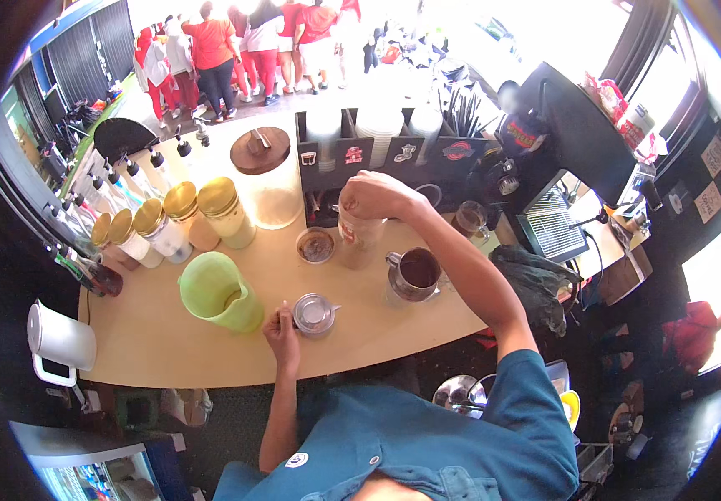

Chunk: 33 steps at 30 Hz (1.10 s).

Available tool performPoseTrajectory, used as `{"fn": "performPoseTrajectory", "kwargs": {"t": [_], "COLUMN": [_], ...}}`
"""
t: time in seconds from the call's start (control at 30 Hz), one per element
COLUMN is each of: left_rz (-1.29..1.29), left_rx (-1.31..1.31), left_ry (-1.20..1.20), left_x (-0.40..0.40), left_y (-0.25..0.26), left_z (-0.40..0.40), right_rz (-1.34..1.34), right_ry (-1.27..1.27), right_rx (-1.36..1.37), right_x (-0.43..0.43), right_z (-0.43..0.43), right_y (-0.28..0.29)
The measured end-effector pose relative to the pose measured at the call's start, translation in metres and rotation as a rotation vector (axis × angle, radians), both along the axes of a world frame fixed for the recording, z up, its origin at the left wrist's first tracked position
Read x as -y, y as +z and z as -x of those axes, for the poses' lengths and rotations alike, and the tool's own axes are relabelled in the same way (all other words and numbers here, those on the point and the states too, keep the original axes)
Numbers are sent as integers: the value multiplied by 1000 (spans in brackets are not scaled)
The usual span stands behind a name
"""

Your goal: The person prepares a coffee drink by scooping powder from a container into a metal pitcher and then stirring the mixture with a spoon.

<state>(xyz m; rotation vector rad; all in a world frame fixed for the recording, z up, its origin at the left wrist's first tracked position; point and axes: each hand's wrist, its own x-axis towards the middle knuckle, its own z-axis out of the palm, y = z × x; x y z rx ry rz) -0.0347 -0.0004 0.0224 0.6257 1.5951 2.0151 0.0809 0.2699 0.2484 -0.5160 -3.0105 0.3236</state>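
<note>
My left hand [282, 335] grips the handle of a small glass pitcher [315, 314] standing on the wooden counter [166, 354]. My right hand [373, 197] is curled over the mouth of a tall clear container [359, 241] with red print. Whatever those fingers hold is hidden beneath them. Left of that container is a small round dish [316, 245] with brown residue. A metal-rimmed dripper [419, 269] with a dark inside sits on a glass vessel under my right forearm. The light green pitcher [219, 291] stands to the left of my left hand.
Gold-lidded jars [218, 206] and pump bottles [141, 178] line the left side. Behind stand a wooden-lidded canister [266, 194] and a black cup-and-straw organizer [392, 147]. An espresso machine [554, 216], a black plastic bag [536, 282] and a glass mug [470, 220] are at right. Several people stand beyond.
</note>
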Motion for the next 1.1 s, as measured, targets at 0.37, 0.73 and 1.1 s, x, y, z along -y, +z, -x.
{"fn": "performPoseTrajectory", "kwargs": {"t": [0.37, 0.73, 1.1], "left_rz": [-69, -57, -74], "left_rx": [56, 86, 115], "left_ry": [9, -24, -30], "left_x": [-1, -1, -2], "left_y": [-4, -3, -3], "left_z": [0, 3, 3], "right_rz": [-8, 54, 69], "right_ry": [-81, -215, -329], "right_rx": [-478, -656, -813], "right_x": [26, 33, 48], "right_z": [-43, -72, -90], "right_y": [31, 20, 11]}}
